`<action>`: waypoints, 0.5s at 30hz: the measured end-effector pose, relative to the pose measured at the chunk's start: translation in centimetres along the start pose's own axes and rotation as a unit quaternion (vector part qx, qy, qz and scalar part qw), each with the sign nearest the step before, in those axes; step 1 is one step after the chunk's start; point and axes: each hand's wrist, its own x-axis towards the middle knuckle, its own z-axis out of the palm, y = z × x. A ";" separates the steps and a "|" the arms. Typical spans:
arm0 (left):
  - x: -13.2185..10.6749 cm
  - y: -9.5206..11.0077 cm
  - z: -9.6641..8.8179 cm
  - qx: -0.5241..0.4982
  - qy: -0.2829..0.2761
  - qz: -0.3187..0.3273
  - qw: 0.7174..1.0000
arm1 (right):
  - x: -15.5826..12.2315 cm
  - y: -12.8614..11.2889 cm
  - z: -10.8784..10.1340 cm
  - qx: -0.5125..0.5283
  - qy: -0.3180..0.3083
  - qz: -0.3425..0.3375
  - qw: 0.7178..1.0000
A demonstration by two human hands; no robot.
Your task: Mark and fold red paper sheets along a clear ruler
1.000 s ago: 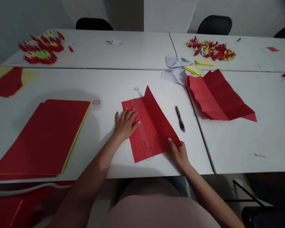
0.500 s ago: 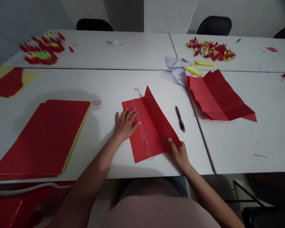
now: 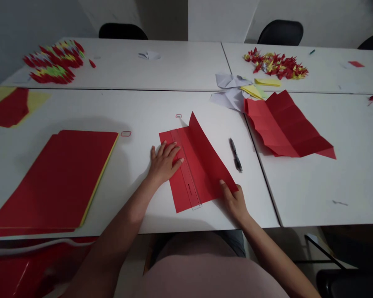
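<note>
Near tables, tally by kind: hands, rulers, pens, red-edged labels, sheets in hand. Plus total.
Hands: 2 (left hand, right hand)
Ruler: 1
Pen: 1
Red-edged labels: 2 (left label, right label)
Red sheet in hand: 1
Total: 7

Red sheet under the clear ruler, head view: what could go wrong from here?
The clear ruler could pivot: the left hand presses only toward its far end, and its near end pokes past the paper unheld.

The red sheet might crease crookedly, since the right hand grips its raised side only by the near corner.
</note>
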 end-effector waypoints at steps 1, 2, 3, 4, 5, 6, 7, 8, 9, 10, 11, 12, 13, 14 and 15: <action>0.0 0.0 0.0 -0.001 -0.001 -0.001 1.000 | 0.0 0.0 0.0 0.001 -0.001 0.001 1.000; 0.0 0.0 -0.1 -0.002 -0.001 -0.001 1.000 | 0.0 0.0 0.0 0.002 -0.002 0.002 1.000; 0.0 0.0 -0.1 -0.002 -0.001 -0.002 1.000 | 0.0 -0.1 0.0 0.004 -0.003 0.002 1.000; 0.0 0.1 -0.1 -0.002 -0.002 -0.002 1.000 | 0.0 -0.1 0.0 0.005 -0.002 0.001 1.000; 0.0 0.1 -0.1 -0.003 -0.002 -0.002 1.000 | 0.0 -0.1 0.0 0.005 -0.001 0.000 1.000; 0.0 0.1 -0.1 -0.002 -0.003 -0.002 1.000 | 0.0 -0.1 0.0 0.005 0.000 0.000 1.000; 0.0 0.1 -0.1 -0.002 -0.004 -0.002 1.000 | 0.0 -0.1 0.0 0.004 0.001 0.001 1.000; 0.0 0.0 -0.1 -0.001 -0.004 -0.001 1.000 | 0.0 -0.1 0.0 0.004 0.001 0.002 1.000; 0.0 0.0 -0.1 0.000 -0.003 -0.001 1.000 | 0.0 -0.1 0.0 0.004 0.000 0.002 1.000; 0.0 0.0 0.0 0.001 -0.002 0.000 1.000 | 0.0 0.0 0.0 0.004 0.000 0.002 1.000; 0.0 0.0 0.0 0.002 0.000 0.001 1.000 | 0.0 0.0 0.0 0.002 0.001 0.002 1.000; 0.0 0.0 0.0 0.003 0.001 0.002 1.000 | 0.0 -0.1 0.0 0.000 0.002 0.000 1.000; 0.0 0.0 0.1 0.004 0.003 0.003 1.000 | 0.0 -0.1 0.0 -0.002 0.002 0.000 1.000; 0.0 0.0 0.1 0.004 0.003 0.003 1.000 | 0.0 -0.1 -0.1 -0.004 0.002 0.000 1.000; 0.0 0.0 0.1 0.004 0.003 0.004 1.000 | -0.1 -0.2 -0.1 -0.005 0.002 0.000 1.000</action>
